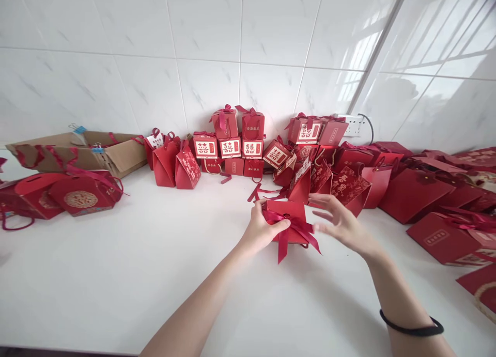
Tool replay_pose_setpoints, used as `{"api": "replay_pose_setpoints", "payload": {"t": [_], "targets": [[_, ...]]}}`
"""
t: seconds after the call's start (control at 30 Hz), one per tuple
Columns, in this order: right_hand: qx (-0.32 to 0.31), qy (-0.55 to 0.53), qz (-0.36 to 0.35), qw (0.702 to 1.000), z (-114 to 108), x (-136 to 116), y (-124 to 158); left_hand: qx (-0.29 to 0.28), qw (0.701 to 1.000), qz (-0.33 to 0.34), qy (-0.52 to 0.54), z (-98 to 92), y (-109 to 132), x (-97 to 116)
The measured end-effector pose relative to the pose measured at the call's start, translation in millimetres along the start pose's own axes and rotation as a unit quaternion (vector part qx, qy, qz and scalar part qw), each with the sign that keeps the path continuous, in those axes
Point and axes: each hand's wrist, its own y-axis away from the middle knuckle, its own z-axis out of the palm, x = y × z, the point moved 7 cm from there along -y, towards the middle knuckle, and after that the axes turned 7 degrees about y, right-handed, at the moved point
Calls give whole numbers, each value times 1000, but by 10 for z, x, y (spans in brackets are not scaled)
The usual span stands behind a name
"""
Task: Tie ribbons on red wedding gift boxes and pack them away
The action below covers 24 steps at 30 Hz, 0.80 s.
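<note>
A small red gift box [289,212] with a dark red ribbon bow [291,233] sits on the white counter [116,274] in front of me. My left hand [260,230] is closed on the box's left side, with the thumb lying over the ribbon. My right hand [341,220] hovers just to the right of the box, fingers spread and slightly blurred, holding nothing. A black hair band [411,327] circles my right wrist.
Several red gift boxes [236,140] are stacked against the tiled wall. More red boxes and bags [422,191] are heaped at the right. A cardboard box [89,153] and flat red boxes [77,194] lie at the left. A white power strip [354,125] sits by the wall.
</note>
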Motion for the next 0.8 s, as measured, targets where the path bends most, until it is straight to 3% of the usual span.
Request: {"api": "replay_pose_setpoints", "payload": {"t": [0.1,0.23,0.3,0.43,0.53,0.67,0.8], "targets": [[-105,70,-57,990,228,-156,86,-2,1000,4,18,-5,12,-6],[-77,157,-56,983,316,-216,134,-60,996,3,66,-15,-20,5],[-57,138,-39,988,274,-221,149,-25,998,22,61,-149,-86,15],[-11,15,57,998,42,-186,225,137,988,65,18,-588,-215,-22],[5,-121,92,988,-110,-213,352,191,979,68,-17,-812,-269,-98],[50,-224,134,964,-394,-234,612,196,974,76,-82,-915,-289,-125],[132,-216,198,947,-940,-289,1022,152,970,121,-144,-783,-233,-17]]}}
